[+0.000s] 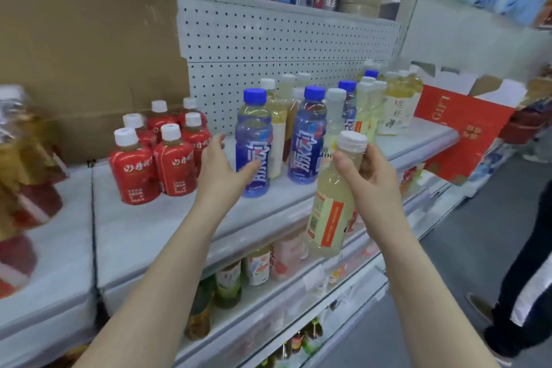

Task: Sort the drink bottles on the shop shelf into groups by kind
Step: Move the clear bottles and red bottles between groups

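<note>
The pale yellow bottle (331, 203) with the white cap and orange label is in your right hand (373, 176), held by the neck and shoulder out past the front edge of the shelf (149, 227) and tilted, its base hanging over the lower shelves. Your fingers (348, 166) are curled round it just under the cap, a high, narrow hold on a full bottle. That is the first risk: if it swings or slips, it falls toward the rows below or the floor. Your left hand (222, 164) is released, fingers spread, its thumb at the label of the nearest blue-capped bottle (254, 140). I cannot tell whether it touches. That bottle stands in a tight mixed cluster with a second blue-capped bottle (307, 134) and several pale white-capped ones just behind. A sideways push there could topple its neighbours in a chain. The red-labelled bottles (161, 152) already stand grouped to the left, near your left wrist, so a wide sweep of that arm may clip them. Further right, more pale bottles (400, 104) stand beside a red gift box (466, 128), likely where the held bottle belongs.
</note>
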Tool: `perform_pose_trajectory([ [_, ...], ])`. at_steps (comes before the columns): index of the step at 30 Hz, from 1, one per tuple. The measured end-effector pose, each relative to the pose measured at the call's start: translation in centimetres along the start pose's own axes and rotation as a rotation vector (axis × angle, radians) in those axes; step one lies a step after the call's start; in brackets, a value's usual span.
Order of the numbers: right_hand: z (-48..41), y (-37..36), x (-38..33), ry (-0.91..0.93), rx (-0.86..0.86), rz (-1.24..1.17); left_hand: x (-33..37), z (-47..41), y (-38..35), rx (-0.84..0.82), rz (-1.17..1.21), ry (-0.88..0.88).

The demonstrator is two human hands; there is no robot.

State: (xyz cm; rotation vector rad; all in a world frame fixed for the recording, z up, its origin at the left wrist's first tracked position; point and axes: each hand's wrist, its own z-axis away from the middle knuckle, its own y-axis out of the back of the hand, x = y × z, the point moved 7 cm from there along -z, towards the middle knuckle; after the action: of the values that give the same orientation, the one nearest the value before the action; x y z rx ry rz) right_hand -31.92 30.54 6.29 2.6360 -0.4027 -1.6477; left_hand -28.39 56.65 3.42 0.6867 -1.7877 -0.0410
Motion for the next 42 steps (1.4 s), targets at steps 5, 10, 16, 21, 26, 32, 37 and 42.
perform_pose_trajectory([
  [5,-4.8,0.4,2.8,0.020,-0.011,-0.014,0.2,-3.2,-3.4,0.073,0.079,-0.016],
  [10,-8.1,-0.1,4.4,0.048,-0.060,-0.081,-0.1,-3.7,-4.3,0.118,0.038,-0.031],
  [16,-11.0,-0.5,5.6,0.053,-0.173,-0.194,-0.1,-2.8,-3.2,0.213,0.097,-0.028],
  [21,-14.1,0.2,7.4,0.057,-0.287,-0.263,3.4,-1.0,-3.2,0.428,0.293,-0.044],
  [26,-17.4,4.1,9.6,0.033,-0.366,-0.346,7.6,-0.4,-8.1,0.380,0.397,-0.022],
  [32,-22.5,11.9,13.2,0.025,-0.278,-0.388,7.4,2.2,-17.1,0.436,0.348,0.050],
  [37,-28.1,15.3,14.1,0.144,-0.144,-0.275,7.8,3.4,-19.4,0.519,0.325,0.057],
  [42,-30.8,11.9,15.5,0.158,-0.201,-0.233,8.4,4.2,-19.8,0.590,0.311,0.098],
])
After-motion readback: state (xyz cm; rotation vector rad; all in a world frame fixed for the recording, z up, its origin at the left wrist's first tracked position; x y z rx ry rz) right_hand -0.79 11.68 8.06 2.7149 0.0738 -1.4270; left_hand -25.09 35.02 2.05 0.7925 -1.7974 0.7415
